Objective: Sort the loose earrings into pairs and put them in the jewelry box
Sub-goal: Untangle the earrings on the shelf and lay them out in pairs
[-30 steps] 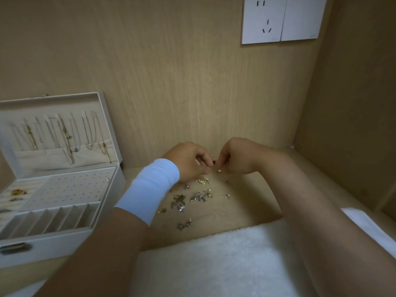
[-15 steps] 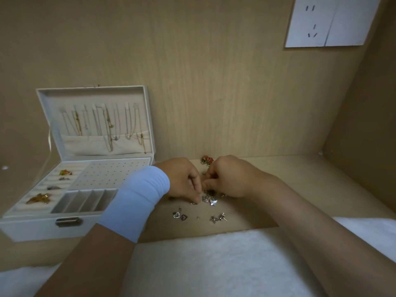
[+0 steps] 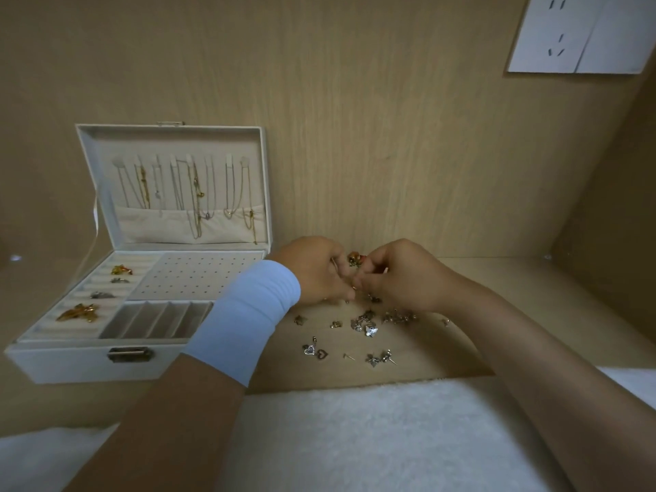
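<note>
A white jewelry box (image 3: 71, 365) stands open at the left, with necklaces hung in its lid and a few brooches in its ring rolls. Loose earrings (image 3: 365, 326) lie scattered on the wooden surface in the middle, among them a heart pair (image 3: 314, 350) and a silver butterfly (image 3: 371, 330). My left hand (image 3: 316, 269) and my right hand (image 3: 401, 275) meet fingertip to fingertip just above the pile, both with curled fingers pinching a small earring between them. An orange-red earring (image 3: 356, 259) shows just behind the fingers.
A white fluffy cloth (image 3: 355, 435) covers the near edge. A wooden back wall and a right side wall close in the space. A white wall socket (image 3: 575, 33) sits at the upper right. A pale blue wristband (image 3: 248, 314) wraps my left wrist.
The view has swung left, so the box sits nearer the middle. My hands have stayed together over the pile, still working a small earring between the fingertips.
</note>
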The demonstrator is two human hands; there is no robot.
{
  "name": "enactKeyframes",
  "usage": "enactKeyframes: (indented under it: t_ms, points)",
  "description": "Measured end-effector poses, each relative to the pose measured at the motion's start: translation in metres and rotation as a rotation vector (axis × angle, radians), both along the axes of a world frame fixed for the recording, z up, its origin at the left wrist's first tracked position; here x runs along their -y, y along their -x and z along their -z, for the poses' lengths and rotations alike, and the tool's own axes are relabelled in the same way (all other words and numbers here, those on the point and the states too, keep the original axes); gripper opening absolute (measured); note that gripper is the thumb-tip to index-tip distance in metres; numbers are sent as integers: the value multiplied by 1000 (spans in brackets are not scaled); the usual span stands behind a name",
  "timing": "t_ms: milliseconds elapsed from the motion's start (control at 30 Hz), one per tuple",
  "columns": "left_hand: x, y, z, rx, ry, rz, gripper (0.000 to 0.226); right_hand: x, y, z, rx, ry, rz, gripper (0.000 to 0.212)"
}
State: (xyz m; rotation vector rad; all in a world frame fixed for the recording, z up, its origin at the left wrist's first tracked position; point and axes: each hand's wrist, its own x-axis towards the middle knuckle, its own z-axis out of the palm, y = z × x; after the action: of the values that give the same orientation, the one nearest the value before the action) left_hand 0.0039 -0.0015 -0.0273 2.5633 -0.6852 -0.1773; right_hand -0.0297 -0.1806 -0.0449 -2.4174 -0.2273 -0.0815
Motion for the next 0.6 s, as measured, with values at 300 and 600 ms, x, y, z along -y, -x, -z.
enactKeyframes:
  t_ms: [300, 600]
  points:
    - [-5, -3, 1, -11, 138, -20, 14, 0, 2, -3, -101, -157, 11, 21]
    - [-2, -1, 9, -22, -130, 101, 9, 10, 10, -17, -197, 247, -228, 21]
